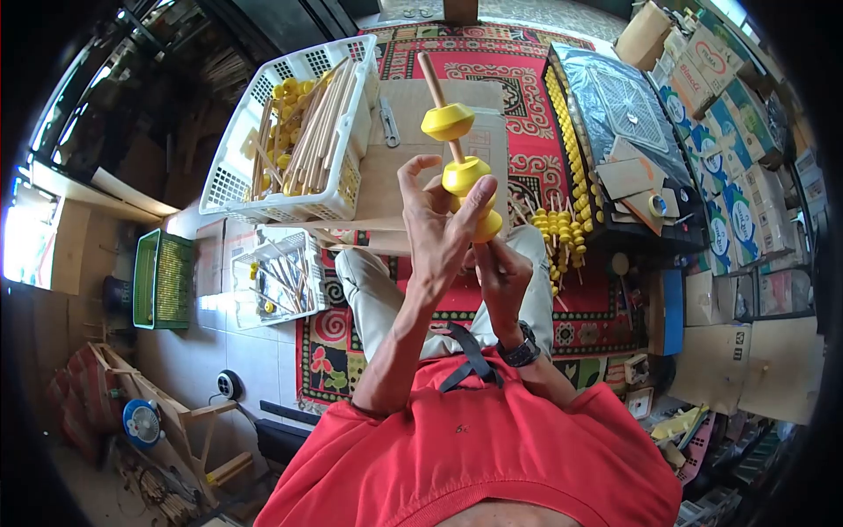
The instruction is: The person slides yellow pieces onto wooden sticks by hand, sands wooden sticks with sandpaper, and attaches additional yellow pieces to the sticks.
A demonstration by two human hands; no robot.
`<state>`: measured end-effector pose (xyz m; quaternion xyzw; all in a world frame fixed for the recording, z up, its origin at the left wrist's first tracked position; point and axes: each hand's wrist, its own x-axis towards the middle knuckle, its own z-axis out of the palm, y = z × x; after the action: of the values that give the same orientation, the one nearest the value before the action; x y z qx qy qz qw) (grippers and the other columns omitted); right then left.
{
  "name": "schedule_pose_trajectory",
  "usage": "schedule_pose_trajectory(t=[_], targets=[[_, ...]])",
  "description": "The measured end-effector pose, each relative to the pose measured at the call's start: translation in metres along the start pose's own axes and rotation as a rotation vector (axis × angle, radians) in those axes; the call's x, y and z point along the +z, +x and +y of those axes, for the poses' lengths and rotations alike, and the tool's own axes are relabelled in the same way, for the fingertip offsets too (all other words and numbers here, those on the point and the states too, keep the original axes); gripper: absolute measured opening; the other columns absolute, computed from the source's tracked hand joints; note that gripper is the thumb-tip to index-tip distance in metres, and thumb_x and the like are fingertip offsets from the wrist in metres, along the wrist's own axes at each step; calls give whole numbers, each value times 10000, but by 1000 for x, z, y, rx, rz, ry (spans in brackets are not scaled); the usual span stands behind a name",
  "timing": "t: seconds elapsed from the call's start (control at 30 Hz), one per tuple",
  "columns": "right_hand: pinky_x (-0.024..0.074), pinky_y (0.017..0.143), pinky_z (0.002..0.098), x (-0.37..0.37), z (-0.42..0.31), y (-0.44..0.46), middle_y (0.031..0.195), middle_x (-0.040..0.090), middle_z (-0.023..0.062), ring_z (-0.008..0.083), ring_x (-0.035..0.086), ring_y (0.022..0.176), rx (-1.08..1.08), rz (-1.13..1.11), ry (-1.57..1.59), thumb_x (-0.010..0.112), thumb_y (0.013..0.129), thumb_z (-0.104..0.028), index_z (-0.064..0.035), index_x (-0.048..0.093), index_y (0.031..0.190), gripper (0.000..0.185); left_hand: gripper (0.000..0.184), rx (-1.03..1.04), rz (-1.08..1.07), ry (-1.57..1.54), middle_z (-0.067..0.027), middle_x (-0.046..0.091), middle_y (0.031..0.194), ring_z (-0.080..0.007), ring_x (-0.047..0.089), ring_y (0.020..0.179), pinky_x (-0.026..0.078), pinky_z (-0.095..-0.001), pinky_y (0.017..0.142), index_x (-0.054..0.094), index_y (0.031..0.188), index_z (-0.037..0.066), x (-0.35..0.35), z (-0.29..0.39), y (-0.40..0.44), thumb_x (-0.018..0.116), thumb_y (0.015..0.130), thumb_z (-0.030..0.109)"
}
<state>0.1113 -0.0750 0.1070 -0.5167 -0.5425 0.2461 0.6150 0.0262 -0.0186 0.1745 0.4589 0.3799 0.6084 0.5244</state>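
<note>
a wooden rod (430, 77) leans toward 11 o'clock, threaded with yellow pieces (449, 121). the left hand's (436, 224) grip is closed round the lower pieces, thumb laid across them. the right hand (505, 279), at 5 o'clock from it, has its fingers curled just below the lowest piece; i cannot tell what its grip has hold of. at 10 o'clock a white crate (356, 145) holds more rods and yellow pieces; at 3 o'clock loaded rods (562, 230) lie clustered over a red rug (500, 61).
</note>
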Motion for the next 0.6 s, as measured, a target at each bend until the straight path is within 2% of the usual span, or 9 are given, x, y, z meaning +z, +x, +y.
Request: schedule_pose_trajectory(t=[0.07,0.1,0.2,0.33,0.37,0.4,0.47,0.5,0.6], targets=[[438,518,262,4,2,-2,619,634,72,122,605,536,37,-35,-10,603,886,-43,34,653,933,104,680,21,74,-18,-156,643,917,-176,642,815,529,-289,729,239,1250,30,0,7,0,748,808,123],[437,515,265,7,4,-4,616,631,75,126,602,529,53,-54,-13,599,886,-37,36,652,937,104,726,51,86,-35,-166,646,916,-177,645,803,530,-289,730,207,1266,17,-1,5,4,754,800,118],[340,436,225,14,10,-18,583,601,30,50,474,457,-18,-53,-5,561,916,-55,25,644,880,121,748,46,144,133,-173,651,911,-173,644,799,527,-283,713,189,1271,-5,-14,18,27,756,797,116],[338,441,230,13,7,-22,585,588,27,45,450,475,21,8,-9,563,904,-36,19,649,891,103,863,129,25,226,-178,657,865,-221,662,812,541,-303,707,193,1277,-29,-13,11,27,811,742,247],[341,446,234,11,4,-22,587,581,29,43,450,487,17,16,2,563,902,-30,23,649,895,101,897,64,-16,241,-201,659,898,-238,660,905,540,-302,751,168,1298,-19,-12,10,16,812,739,260],[343,451,238,11,-4,-17,589,575,32,42,449,499,12,28,11,563,899,-24,27,649,899,100,823,130,2,260,-193,657,918,-232,654,910,537,-307,743,277,1274,-27,-8,-1,5,815,734,284],[352,463,248,9,-3,-11,591,563,36,43,451,520,-26,57,1,568,896,-20,35,648,906,98,711,38,-72,482,-169,657,921,-238,657,853,533,-309,732,415,1197,-43,-9,-12,-11,820,727,302],[358,469,255,9,1,-11,592,558,38,46,453,529,-57,71,-17,572,895,-22,38,647,909,97,588,73,-32,415,-130,648,892,-209,651,804,526,-283,705,499,1126,-45,-6,-16,-16,807,748,283],[384,490,272,8,-1,-12,591,547,41,57,461,542,-49,51,1,590,898,-46,56,637,913,113,607,-122,-48,78,-97,654,876,-160,647,803,501,-255,730,450,1223,-62,-4,-17,-21,763,800,239]])
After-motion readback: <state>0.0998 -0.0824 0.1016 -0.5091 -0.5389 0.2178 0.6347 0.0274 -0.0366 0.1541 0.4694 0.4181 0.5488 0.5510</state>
